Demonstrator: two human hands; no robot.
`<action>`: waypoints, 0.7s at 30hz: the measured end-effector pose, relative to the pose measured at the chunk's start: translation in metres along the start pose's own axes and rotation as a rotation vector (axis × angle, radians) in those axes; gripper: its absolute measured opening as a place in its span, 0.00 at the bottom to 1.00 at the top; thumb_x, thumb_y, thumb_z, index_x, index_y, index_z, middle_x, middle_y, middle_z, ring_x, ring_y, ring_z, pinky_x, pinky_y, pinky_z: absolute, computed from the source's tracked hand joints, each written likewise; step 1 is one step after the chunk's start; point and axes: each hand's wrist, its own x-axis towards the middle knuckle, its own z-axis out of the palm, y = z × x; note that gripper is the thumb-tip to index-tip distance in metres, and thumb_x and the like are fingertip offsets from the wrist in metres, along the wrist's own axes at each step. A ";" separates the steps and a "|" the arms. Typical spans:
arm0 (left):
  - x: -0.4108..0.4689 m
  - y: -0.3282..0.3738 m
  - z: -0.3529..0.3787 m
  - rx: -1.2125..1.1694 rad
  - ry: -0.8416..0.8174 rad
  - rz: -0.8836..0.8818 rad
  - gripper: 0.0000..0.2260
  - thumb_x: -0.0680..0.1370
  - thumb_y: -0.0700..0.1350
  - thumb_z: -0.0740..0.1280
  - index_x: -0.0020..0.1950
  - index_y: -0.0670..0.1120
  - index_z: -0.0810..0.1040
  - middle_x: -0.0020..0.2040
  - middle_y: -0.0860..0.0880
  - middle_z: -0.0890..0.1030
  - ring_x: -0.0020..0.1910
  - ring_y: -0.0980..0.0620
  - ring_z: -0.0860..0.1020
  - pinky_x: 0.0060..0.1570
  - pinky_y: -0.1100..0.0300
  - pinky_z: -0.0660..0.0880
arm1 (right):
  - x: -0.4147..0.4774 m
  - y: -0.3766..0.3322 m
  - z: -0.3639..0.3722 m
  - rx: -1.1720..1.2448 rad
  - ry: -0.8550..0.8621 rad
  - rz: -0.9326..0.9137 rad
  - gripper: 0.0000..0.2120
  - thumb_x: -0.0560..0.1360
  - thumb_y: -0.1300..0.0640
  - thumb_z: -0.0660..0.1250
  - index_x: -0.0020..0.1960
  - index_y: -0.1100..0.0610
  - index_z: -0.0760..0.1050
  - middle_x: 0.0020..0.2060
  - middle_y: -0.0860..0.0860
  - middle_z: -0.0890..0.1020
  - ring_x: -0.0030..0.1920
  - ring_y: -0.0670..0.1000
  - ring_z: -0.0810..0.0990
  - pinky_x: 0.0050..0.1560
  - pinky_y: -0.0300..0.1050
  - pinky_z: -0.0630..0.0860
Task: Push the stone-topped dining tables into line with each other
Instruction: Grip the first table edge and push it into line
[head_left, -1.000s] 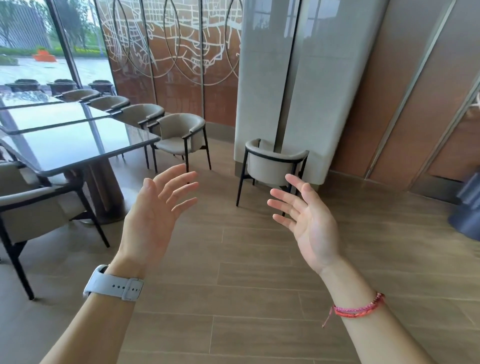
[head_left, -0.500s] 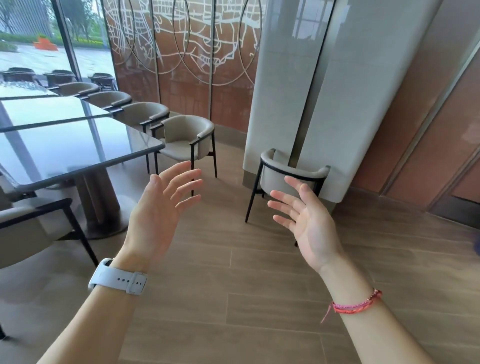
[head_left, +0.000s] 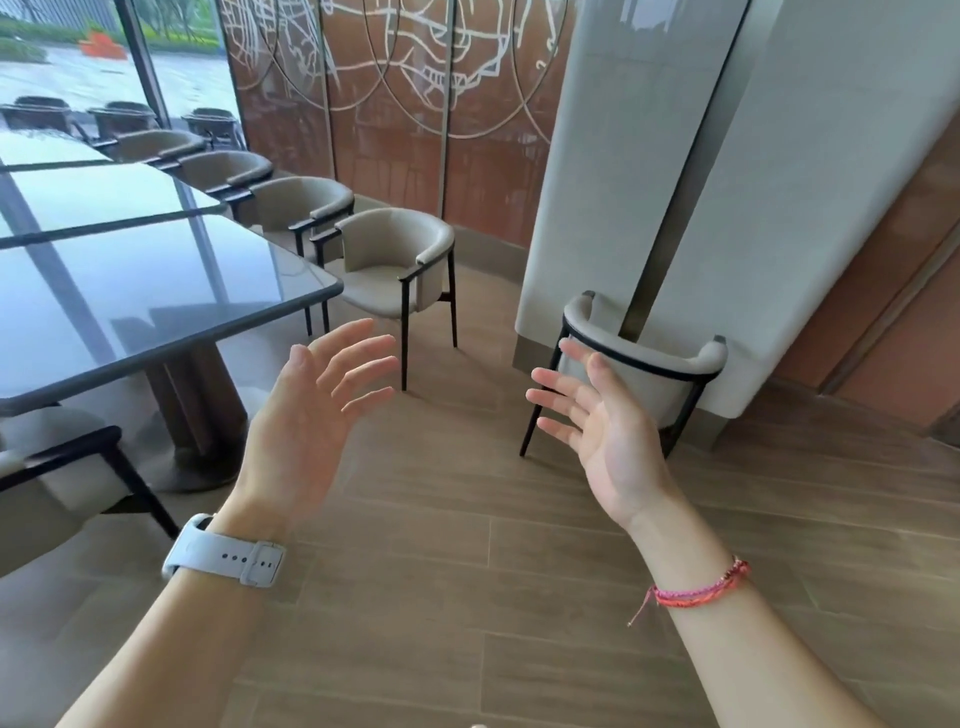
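Note:
A row of glossy grey stone-topped tables runs along the left. The nearest table (head_left: 145, 301) stands on a dark pedestal (head_left: 197, 410), and a second table (head_left: 98, 195) sits behind it across a thin gap. My left hand (head_left: 311, 415), with a white watch on the wrist, hovers open in the air just right of the near table's corner, touching nothing. My right hand (head_left: 597, 431), with a pink bracelet on the wrist, is raised open, palm inward, in front of a lone chair.
Several beige armchairs line the tables' right side, the closest chair (head_left: 400, 260) beside the near corner. A lone chair (head_left: 644, 374) stands against a pale pillar (head_left: 649, 156). Another chair (head_left: 57, 473) sits at lower left. Wood-look floor (head_left: 467, 597) spreads ahead.
The view has moved closer to the tables and turned left; the near table and chairs now look larger. Both hands stay raised and open in much the same pose.

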 end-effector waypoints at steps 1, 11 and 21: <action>0.017 -0.009 -0.002 0.007 0.012 -0.002 0.37 0.70 0.72 0.69 0.70 0.48 0.76 0.69 0.42 0.79 0.71 0.39 0.75 0.68 0.43 0.72 | 0.021 0.004 -0.002 0.002 -0.005 0.001 0.26 0.74 0.38 0.62 0.69 0.47 0.75 0.60 0.55 0.83 0.60 0.54 0.83 0.66 0.58 0.75; 0.183 -0.064 -0.021 0.030 0.101 -0.002 0.38 0.71 0.72 0.69 0.71 0.48 0.75 0.71 0.41 0.77 0.72 0.38 0.73 0.71 0.40 0.69 | 0.219 0.015 -0.006 0.013 -0.067 0.049 0.25 0.75 0.38 0.61 0.68 0.47 0.75 0.60 0.55 0.84 0.60 0.54 0.83 0.66 0.57 0.75; 0.285 -0.098 -0.124 0.049 0.233 0.005 0.42 0.71 0.72 0.69 0.74 0.44 0.72 0.72 0.40 0.76 0.72 0.37 0.72 0.69 0.44 0.72 | 0.369 0.066 0.076 -0.028 -0.179 0.115 0.25 0.75 0.38 0.62 0.68 0.47 0.75 0.60 0.55 0.84 0.60 0.55 0.83 0.65 0.58 0.76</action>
